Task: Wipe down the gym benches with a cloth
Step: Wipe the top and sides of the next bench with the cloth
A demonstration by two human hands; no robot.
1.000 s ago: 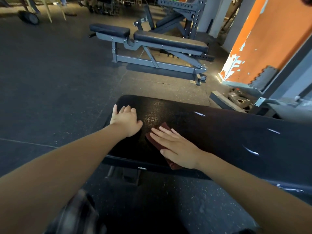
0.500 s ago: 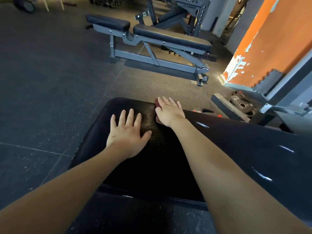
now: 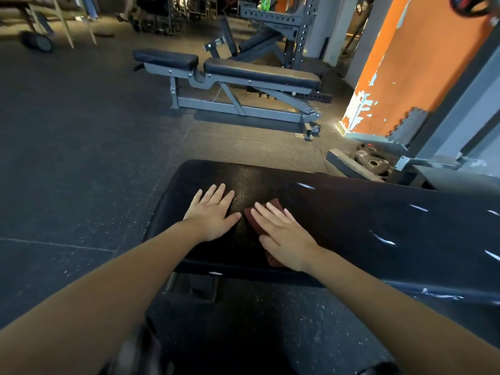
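A black padded gym bench (image 3: 365, 226) stretches across in front of me, its rounded end to the left. A dark red cloth (image 3: 254, 219) lies on the pad near the front edge, mostly hidden. My right hand (image 3: 284, 236) presses flat on the cloth with straight fingers. My left hand (image 3: 213, 215) rests flat on the bare pad just left of it, fingers spread. A second bench (image 3: 257, 70) with a grey steel frame stands farther back on the floor.
Dark rubber flooring (image 3: 81, 147) spreads to the left. An orange pillar (image 3: 411, 66) with peeling paint rises at the right, with weight plates (image 3: 373, 158) and a grey machine frame (image 3: 446, 147) beside it. A rack (image 3: 292, 25) stands behind the far bench.
My right hand has drawn the cloth from the far edge of the pad back toward the near edge. My left hand has stayed flat on the pad.
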